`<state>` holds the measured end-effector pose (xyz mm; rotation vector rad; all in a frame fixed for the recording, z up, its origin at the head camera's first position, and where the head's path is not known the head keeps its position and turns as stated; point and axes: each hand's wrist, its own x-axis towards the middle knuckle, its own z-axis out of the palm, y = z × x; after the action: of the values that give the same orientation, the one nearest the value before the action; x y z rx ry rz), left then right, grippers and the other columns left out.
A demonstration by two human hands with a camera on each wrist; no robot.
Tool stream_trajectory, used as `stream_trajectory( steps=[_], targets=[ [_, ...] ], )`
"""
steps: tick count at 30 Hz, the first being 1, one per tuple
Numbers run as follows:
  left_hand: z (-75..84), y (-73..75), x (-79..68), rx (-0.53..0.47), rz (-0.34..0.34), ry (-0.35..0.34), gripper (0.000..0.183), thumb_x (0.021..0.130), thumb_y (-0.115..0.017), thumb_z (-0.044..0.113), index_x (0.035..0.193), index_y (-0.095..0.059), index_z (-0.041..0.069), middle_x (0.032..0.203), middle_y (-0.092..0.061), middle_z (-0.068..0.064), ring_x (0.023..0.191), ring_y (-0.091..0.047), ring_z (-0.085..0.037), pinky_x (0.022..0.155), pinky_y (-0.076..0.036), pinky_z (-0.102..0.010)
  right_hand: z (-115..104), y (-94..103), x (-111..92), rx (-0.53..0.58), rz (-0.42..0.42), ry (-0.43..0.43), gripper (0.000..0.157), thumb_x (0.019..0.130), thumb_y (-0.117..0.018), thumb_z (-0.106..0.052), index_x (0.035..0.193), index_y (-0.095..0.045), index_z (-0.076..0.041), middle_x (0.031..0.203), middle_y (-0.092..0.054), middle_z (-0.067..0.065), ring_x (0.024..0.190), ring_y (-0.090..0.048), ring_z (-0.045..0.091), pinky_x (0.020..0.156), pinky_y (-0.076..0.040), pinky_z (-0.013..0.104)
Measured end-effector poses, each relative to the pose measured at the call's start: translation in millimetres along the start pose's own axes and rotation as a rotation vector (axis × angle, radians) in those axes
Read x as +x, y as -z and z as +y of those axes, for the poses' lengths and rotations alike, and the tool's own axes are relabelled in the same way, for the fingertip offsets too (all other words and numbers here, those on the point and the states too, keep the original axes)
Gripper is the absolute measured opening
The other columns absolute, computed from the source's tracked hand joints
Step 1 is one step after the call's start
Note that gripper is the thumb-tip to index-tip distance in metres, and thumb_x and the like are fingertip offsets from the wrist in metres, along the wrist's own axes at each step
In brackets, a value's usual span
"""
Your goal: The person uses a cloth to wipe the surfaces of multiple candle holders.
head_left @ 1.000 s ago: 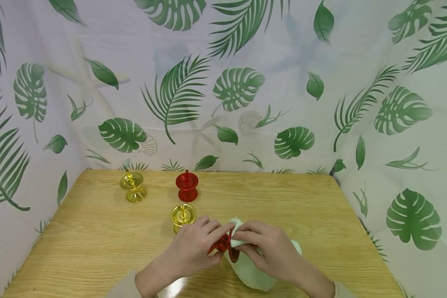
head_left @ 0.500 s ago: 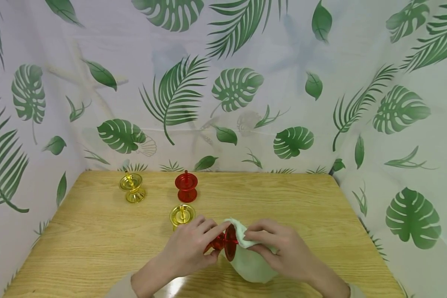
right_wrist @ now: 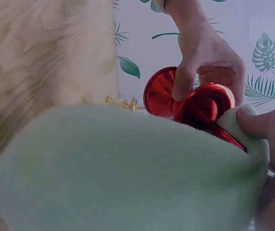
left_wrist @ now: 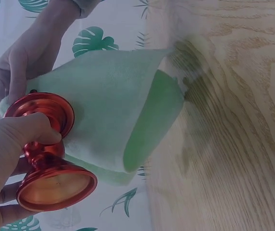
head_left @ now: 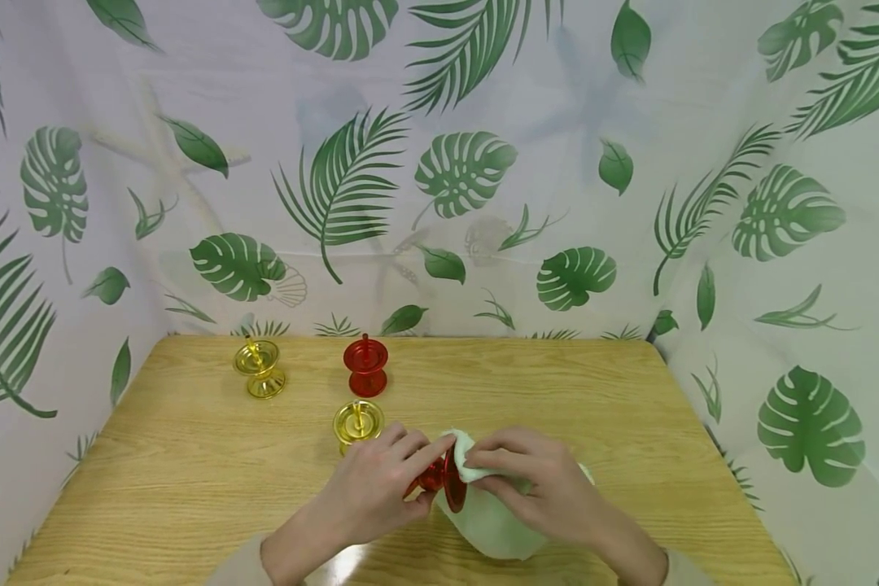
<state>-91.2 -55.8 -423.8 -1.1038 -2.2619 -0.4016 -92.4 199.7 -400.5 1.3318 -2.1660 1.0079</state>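
My left hand (head_left: 377, 492) grips a shiny red candle holder (head_left: 454, 487) by its waist, tipped on its side above the table. Its flared, hollow base (left_wrist: 55, 190) shows in the left wrist view. My right hand (head_left: 549, 484) pinches a bunched corner of a pale green cloth (head_left: 491, 525) against the dish on the holder's upper end. The rest of the cloth (right_wrist: 113, 168) hangs down below that hand. In the right wrist view, the holder's thin spike (right_wrist: 231, 137) points into the cloth, where its tip is partly hidden.
A gold candle holder (head_left: 359, 423) stands just beyond my left hand. Farther back are another gold candle holder (head_left: 260, 368) and a red candle holder (head_left: 366, 365), both upright on the wooden table (head_left: 557, 391). A leaf-printed curtain (head_left: 469, 268) encloses the table's back and sides.
My right hand drew the cloth rightward off the dish and along the spike, then moved it back left against the dish. My left hand keeps its grip, nearly still.
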Motion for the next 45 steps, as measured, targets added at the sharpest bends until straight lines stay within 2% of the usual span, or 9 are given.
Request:
stream_trajectory(
  steps=[3,6,13,17,20,26,31,35,45],
  targets=[
    [0.6,-1.4,0.7,0.007,0.006,-0.011,0.069,0.064,-0.097,0.026,0.128,-0.073,0.017,0.094,-0.072,0.008,0.080,-0.062,-0.009,0.059,-0.051,-0.016,0.4,-6.1,3.2,-0.006,-0.009,0.005,0.037,0.077,-0.087,0.004,0.108,-0.080,-0.015,0.103,-0.077,0.001,0.088,-0.073,0.014,0.078,-0.057,0.015],
    [0.8,-2.3,0.8,0.017,0.016,-0.019,0.068,0.063,-0.096,0.023,0.127,-0.074,0.016,0.094,-0.072,0.008,0.078,-0.062,-0.009,0.059,-0.051,-0.016,0.1,-10.6,3.6,0.005,-0.031,-0.056,0.031,0.081,-0.086,0.001,0.107,-0.081,-0.015,0.102,-0.076,0.000,0.086,-0.072,0.010,0.074,-0.056,0.013],
    [1.9,-3.6,1.2,0.071,0.079,-0.041,0.068,0.060,-0.096,0.019,0.125,-0.074,0.015,0.091,-0.071,0.007,0.075,-0.060,-0.010,0.059,-0.051,-0.017,-1.9,-11.9,4.8,0.160,-0.054,-0.391,0.018,0.092,-0.080,-0.009,0.108,-0.081,-0.017,0.101,-0.078,-0.004,0.088,-0.070,0.003,0.075,-0.060,0.022],
    [3.2,-4.2,2.2,0.099,0.108,-0.048,0.067,0.058,-0.095,0.017,0.123,-0.075,0.015,0.090,-0.071,0.007,0.075,-0.060,-0.010,0.059,-0.052,-0.017,-2.4,-11.6,6.6,0.198,-0.037,-0.496,0.015,0.093,-0.080,-0.014,0.108,-0.082,-0.019,0.103,-0.080,-0.004,0.094,-0.073,0.003,0.080,-0.062,0.025],
    [3.4,-4.5,2.4,0.099,0.107,-0.046,0.066,0.058,-0.095,0.018,0.122,-0.076,0.015,0.090,-0.071,0.007,0.075,-0.060,-0.010,0.060,-0.052,-0.018,-2.9,-12.6,5.1,0.188,-0.023,-0.434,0.016,0.092,-0.080,-0.011,0.106,-0.082,-0.018,0.102,-0.080,-0.003,0.090,-0.072,0.004,0.076,-0.061,0.025],
    [2.9,-3.0,0.9,0.054,0.071,-0.032,0.068,0.061,-0.096,0.023,0.125,-0.074,0.015,0.092,-0.071,0.007,0.076,-0.060,-0.010,0.060,-0.051,-0.017,-2.9,-14.8,-1.8,0.037,-0.001,-0.133,0.028,0.084,-0.084,-0.001,0.107,-0.082,-0.015,0.103,-0.077,0.000,0.087,-0.072,0.010,0.074,-0.058,0.017],
    [3.8,-3.0,-2.0,0.006,0.028,-0.004,0.070,0.062,-0.098,0.028,0.127,-0.074,0.017,0.093,-0.072,0.008,0.076,-0.059,-0.008,0.059,-0.049,-0.014,-1.7,-11.9,-3.0,-0.111,0.004,0.077,0.010,0.100,-0.073,-0.020,0.105,-0.081,-0.016,0.105,-0.077,0.000,0.092,-0.075,0.016,0.077,-0.060,0.018],
    [4.3,-4.5,-3.5,-0.029,0.020,0.022,0.071,0.062,-0.099,0.029,0.127,-0.074,0.017,0.094,-0.073,0.008,0.078,-0.060,-0.008,0.059,-0.050,-0.014,-1.6,-5.2,-2.0,-0.159,-0.028,0.119,0.026,0.107,-0.059,-0.032,0.103,-0.080,-0.018,0.105,-0.076,-0.002,0.092,-0.075,0.014,0.077,-0.060,0.019],
    [0.9,-3.8,-7.4,-0.041,0.027,0.048,0.072,0.062,-0.098,0.027,0.129,-0.073,0.016,0.095,-0.073,0.007,0.079,-0.062,-0.009,0.063,-0.053,-0.018,-2.3,14.6,-6.4,-0.043,-0.034,0.059,0.021,0.105,-0.063,-0.027,0.106,-0.079,-0.015,0.106,-0.076,0.000,0.091,-0.073,0.014,0.081,-0.059,0.015]
  ],
)
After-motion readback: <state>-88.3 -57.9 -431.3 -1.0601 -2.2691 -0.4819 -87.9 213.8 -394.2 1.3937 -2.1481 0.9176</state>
